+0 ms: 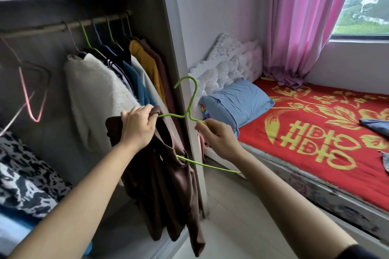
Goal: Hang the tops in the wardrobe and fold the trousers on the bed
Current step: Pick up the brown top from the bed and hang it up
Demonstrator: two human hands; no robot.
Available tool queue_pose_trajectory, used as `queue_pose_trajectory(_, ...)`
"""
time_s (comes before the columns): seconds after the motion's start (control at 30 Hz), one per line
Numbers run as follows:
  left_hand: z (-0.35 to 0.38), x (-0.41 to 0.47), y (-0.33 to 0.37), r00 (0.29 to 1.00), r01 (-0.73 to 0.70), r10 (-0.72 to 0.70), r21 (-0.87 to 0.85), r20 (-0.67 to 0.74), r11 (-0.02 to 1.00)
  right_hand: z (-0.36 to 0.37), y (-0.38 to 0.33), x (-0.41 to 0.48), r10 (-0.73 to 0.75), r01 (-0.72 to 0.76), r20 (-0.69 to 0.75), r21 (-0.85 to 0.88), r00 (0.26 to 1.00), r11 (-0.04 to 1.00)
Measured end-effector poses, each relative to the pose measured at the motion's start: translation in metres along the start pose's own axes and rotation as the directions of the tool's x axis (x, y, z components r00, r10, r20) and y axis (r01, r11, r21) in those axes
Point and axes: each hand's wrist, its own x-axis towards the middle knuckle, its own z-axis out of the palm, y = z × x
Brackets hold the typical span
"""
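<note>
Room: bedroom corner, with an open wardrobe (168, 27) at left and a bed (315, 132) at right, set under a window (366, 2) and a pink curtain (301, 27).
Hidden: the left arm of the green hanger (191, 102) is covered by the brown top (166, 185); only the hook, right shoulder and part of the lower bar are seen.
Cut off: a denim piece (376, 125) on the bed is clipped by the right edge, so its kind cannot be told. Patterned cloth (21, 174) at lower left is also clipped.
Blurred: a bare pink hanger (31, 94) on the rail (52, 26).
Left hand (137, 127): held palm down, fingers curled round a fold of the brown top where the hanger enters it.
Right hand (219, 139): held apart from the left, with the hanger's right shoulder pinched between thumb and fingers.
Brown top: held in front of the wardrobe's right post, below the rail, hanging loose from the left hand.
Rail: a row of tops (99, 94) is hung toward the right end.
Bed: a blue pillow (237, 103) is laid at the head.
</note>
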Motion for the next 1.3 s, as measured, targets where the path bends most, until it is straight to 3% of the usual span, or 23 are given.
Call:
queue_pose_trajectory(0.1,0.004,0.0,0.005,0.999,0.033,-0.032,-0.025,0.014,0.999,0.004,-0.001,0.001,-0.112,0.111,-0.121,-0.009,0.986,0.994)
queue_pose_trajectory(0.3,-0.001,0.001,0.014,0.996,0.083,-0.082,-0.017,0.03,0.996,0.009,-0.007,0.002,-0.185,0.171,-0.165,-0.096,0.969,0.981)
queue_pose_trajectory(0.4,-0.008,0.0,0.021,0.992,0.117,-0.113,0.06,-0.062,0.991,0.017,-0.005,-0.016,-0.26,0.125,-0.359,-0.358,0.896,0.925)
queue_pose_trajectory(0.47,-0.013,0.003,0.022,0.979,0.171,-0.165,0.039,-0.116,0.985,0.023,-0.003,-0.03,-0.396,0.191,-0.393,-0.467,0.83,0.863)
queue_pose_trajectory(0.57,-0.019,0.006,0.023,0.965,0.21,-0.209,-0.009,-0.158,0.978,0.035,-0.003,-0.045,-0.433,0.351,-0.214,-0.335,0.875,0.874)
queue_pose_trajectory(0.7,-0.018,0.005,0.032,0.973,0.171,-0.177,-0.052,-0.151,0.984,0.056,-0.016,-0.04,-0.279,0.271,0.024,-0.33,0.96,0.904)
queue_pose_trajectory(0.9,-0.015,0.002,0.024,0.976,0.151,-0.156,-0.05,-0.149,0.987,0.061,-0.02,-0.045,-0.491,0.499,0.095,-0.238,0.866,0.834)
queue_pose_trajectory(1.07,-0.008,-0.001,0.005,0.974,0.164,-0.166,-0.025,-0.157,0.986,0.053,-0.02,-0.057,-0.334,0.354,0.222,-0.051,0.916,0.934)
queue_pose_trajectory(1.17,-0.001,-0.003,-0.007,0.968,0.188,-0.19,-0.029,-0.162,0.982,0.043,-0.008,-0.058,-0.224,0.279,0.285,-0.168,0.932,0.946)
queue_pose_trajectory(1.3,0.004,-0.005,-0.022,0.947,0.228,-0.23,-0.035,-0.226,0.973,0.016,0.021,-0.056,-0.205,0.294,0.229,-0.485,0.952,0.823)
